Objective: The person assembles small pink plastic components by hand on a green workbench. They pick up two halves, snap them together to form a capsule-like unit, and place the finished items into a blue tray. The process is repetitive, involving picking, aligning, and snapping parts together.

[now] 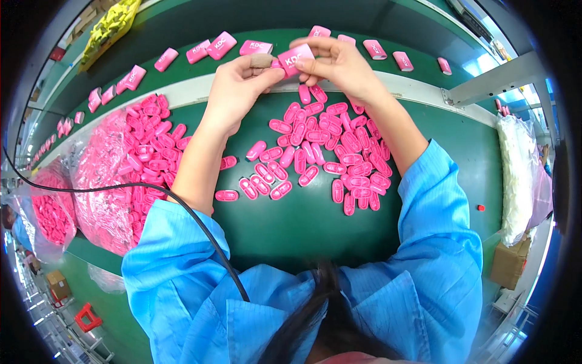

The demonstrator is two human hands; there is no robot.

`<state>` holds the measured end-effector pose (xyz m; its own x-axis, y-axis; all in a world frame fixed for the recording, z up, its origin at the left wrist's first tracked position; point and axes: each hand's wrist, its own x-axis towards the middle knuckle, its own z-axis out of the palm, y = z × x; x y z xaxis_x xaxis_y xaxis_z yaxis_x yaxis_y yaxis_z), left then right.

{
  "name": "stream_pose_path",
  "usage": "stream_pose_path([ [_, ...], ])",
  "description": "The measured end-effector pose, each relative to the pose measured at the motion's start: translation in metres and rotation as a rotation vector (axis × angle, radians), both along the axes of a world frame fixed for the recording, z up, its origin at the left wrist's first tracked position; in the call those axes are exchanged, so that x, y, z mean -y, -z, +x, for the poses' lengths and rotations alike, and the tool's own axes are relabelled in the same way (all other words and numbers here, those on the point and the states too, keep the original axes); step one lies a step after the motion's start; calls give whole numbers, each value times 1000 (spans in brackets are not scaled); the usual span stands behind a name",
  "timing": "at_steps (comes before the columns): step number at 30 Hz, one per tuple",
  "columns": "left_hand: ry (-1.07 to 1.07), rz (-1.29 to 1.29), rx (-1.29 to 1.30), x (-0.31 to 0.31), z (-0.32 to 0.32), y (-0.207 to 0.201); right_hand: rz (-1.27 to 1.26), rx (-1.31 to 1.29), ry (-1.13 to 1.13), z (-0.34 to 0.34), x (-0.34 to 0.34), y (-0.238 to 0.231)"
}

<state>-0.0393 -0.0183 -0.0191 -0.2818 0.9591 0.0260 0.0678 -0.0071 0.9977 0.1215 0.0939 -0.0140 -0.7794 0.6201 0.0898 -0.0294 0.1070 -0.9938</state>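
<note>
My right hand (pixel 339 65) grips a small pink case (pixel 295 59) with white print, held up over the pale rail at the far side of the table. From the left, my left hand (pixel 242 82) pinches a small pink oval cap (pixel 276 63) against the end of that case; the fingers partly cover it. A beige wrap (pixel 261 60) covers one left finger. Below my hands, many loose pink oval caps (pixel 330 124) lie in a pile on the green tabletop (pixel 291 224), some hollow side up, others with the smooth side showing.
Beyond the rail, a green conveyor strip carries spaced pink cases (pixel 221 45). At left, clear plastic bags (pixel 100 182) spill more caps, and a black cable (pixel 121 185) crosses. A bag of white pieces (pixel 515 176) and a metal post (pixel 497 79) stand at right.
</note>
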Motion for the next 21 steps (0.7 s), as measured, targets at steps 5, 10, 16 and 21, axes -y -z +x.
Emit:
stream_pose_path([
  [5, -17, 24, 308, 0, -1, 5, -60, -37, -4, -2, -4, 7],
  [10, -63, 62, 211, 2, 7, 3, -134, -67, 48, -3, 11, 2],
  [16, -64, 124, 46, 3, 7, -3, 27, -156, 48, -1, 12, 8],
  [21, -46, 149, 55, -1, 2, 13, 63, -137, 25, -1, 8, 9],
])
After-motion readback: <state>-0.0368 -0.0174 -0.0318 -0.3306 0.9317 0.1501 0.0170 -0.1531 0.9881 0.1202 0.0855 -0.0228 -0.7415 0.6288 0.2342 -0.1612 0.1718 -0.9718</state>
